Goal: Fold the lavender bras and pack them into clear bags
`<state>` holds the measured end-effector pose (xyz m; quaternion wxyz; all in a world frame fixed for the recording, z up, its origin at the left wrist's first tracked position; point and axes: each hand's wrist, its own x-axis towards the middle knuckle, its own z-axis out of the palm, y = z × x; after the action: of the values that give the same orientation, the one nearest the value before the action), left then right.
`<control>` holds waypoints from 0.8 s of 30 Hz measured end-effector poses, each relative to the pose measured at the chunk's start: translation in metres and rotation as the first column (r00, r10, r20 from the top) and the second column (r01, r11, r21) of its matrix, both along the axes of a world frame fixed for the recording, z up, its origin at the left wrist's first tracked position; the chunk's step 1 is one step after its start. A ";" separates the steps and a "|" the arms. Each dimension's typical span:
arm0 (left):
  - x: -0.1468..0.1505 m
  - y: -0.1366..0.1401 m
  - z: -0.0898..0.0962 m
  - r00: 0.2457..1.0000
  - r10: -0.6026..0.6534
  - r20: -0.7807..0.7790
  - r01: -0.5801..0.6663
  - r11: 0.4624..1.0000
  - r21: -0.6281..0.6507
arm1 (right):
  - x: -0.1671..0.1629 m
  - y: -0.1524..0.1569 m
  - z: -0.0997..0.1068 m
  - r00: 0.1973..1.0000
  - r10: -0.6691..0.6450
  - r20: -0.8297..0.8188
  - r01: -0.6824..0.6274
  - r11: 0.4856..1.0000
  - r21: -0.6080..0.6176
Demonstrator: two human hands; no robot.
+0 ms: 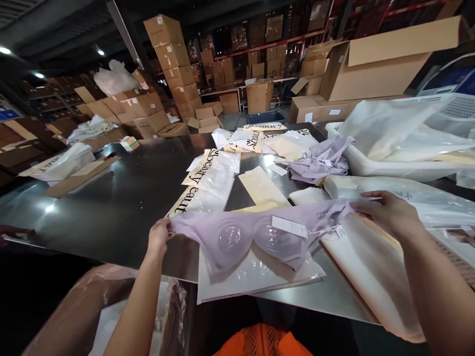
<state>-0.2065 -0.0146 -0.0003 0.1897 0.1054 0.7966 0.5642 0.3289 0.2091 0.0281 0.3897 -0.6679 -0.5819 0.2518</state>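
A lilac bra [230,227] is stretched out sideways near the table's front edge. Its left end is pinched in my left hand [159,236], and my right hand [389,212] grips the other end. A white paper tag [289,226] hangs across one cup. Clear plastic shows shiny inside both cups. Under the bra lies a flat white plastic bag [222,287]. Beyond it rest a cream paper sheet [262,185] and printed plastic bags [208,183]. A crumpled lilac garment [321,160] lies farther back, left of a white basket [401,168].
Packaged garments [382,277] cover the table's right side. An open carton [382,69] stands behind the basket. A cardboard piece [81,178] and a wrapped pack [63,162] lie far left. Another person's hand [17,231] touches the left edge. A plastic-lined box [148,311] sits below the table.
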 end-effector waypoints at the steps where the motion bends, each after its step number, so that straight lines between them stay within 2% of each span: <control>1: -0.007 -0.002 -0.005 0.997 0.036 0.066 -0.035 0.999 -0.008 | -0.003 0.000 -0.006 0.995 -0.025 0.098 0.021 0.999 0.039; 3: -0.013 -0.005 -0.012 0.982 0.078 0.170 -0.077 0.997 -0.014 | -0.016 -0.008 -0.009 0.941 -0.093 0.326 0.051 0.989 0.135; 4: -0.014 -0.006 -0.015 0.974 0.089 0.208 -0.088 0.996 -0.010 | -0.028 -0.017 -0.009 0.890 -0.127 0.439 0.022 0.971 0.238; 6: -0.013 -0.008 -0.018 0.961 0.088 0.262 -0.096 0.995 0.015 | -0.059 -0.042 -0.010 0.798 -0.100 0.595 -0.175 0.905 0.388; 7: -0.012 -0.008 -0.019 0.957 0.081 0.279 -0.094 0.995 0.034 | -0.079 -0.057 -0.013 0.770 -0.003 0.638 -0.331 0.853 0.403; 9: -0.009 -0.008 -0.019 0.954 0.055 0.295 -0.083 0.993 0.083 | -0.118 -0.088 -0.027 0.657 0.244 0.714 -0.640 0.681 0.356; 10: -0.008 -0.008 -0.019 0.955 0.038 0.295 -0.075 0.990 0.117 | -0.137 -0.102 -0.037 0.554 0.341 0.760 -0.756 0.589 0.286; 12: -0.007 -0.007 -0.019 0.961 0.011 0.277 -0.070 0.977 0.203 | -0.163 -0.125 -0.056 0.437 0.421 0.795 -0.859 0.459 0.229; 15: -0.009 -0.007 -0.021 0.974 0.040 0.221 -0.115 0.934 0.338 | -0.172 -0.142 -0.068 0.343 0.493 0.800 -0.919 0.353 0.177; 17: -0.013 -0.008 -0.022 0.979 0.085 0.186 -0.156 0.899 0.409 | -0.158 -0.147 -0.062 0.358 0.564 0.744 -0.927 0.306 0.215; 18: -0.015 -0.008 -0.023 0.979 0.102 0.174 -0.170 0.883 0.438 | -0.147 -0.149 -0.056 0.411 0.603 0.684 -0.911 0.304 0.280; 19: -0.017 -0.008 -0.024 0.980 0.112 0.167 -0.178 0.869 0.463 | -0.134 -0.150 -0.050 0.501 0.632 0.591 -0.865 0.340 0.369; 20: -0.019 -0.008 -0.025 0.980 0.116 0.163 -0.182 0.857 0.483 | -0.122 -0.151 -0.043 0.620 0.631 0.467 -0.781 0.436 0.448; 21: -0.020 -0.008 -0.026 0.980 0.117 0.162 -0.184 0.847 0.498 | -0.110 -0.151 -0.036 0.758 0.570 0.317 -0.644 0.582 0.496; 22: -0.021 -0.008 -0.027 0.980 0.116 0.163 -0.184 0.841 0.509 | -0.099 -0.151 -0.029 0.881 0.447 0.154 -0.461 0.738 0.493; 23: -0.021 -0.008 -0.028 0.979 0.112 0.168 -0.184 0.836 0.517 | -0.090 -0.150 -0.023 0.960 0.280 -0.007 -0.248 0.861 0.445; 24: -0.021 -0.008 -0.029 0.979 0.108 0.175 -0.185 0.834 0.520 | -0.083 -0.148 -0.018 0.982 0.107 -0.154 -0.042 0.927 0.373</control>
<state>-0.2278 -0.0228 -0.0290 0.1637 0.0532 0.5989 0.7821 0.2463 0.0610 0.0099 0.5467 -0.5363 -0.6080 0.2095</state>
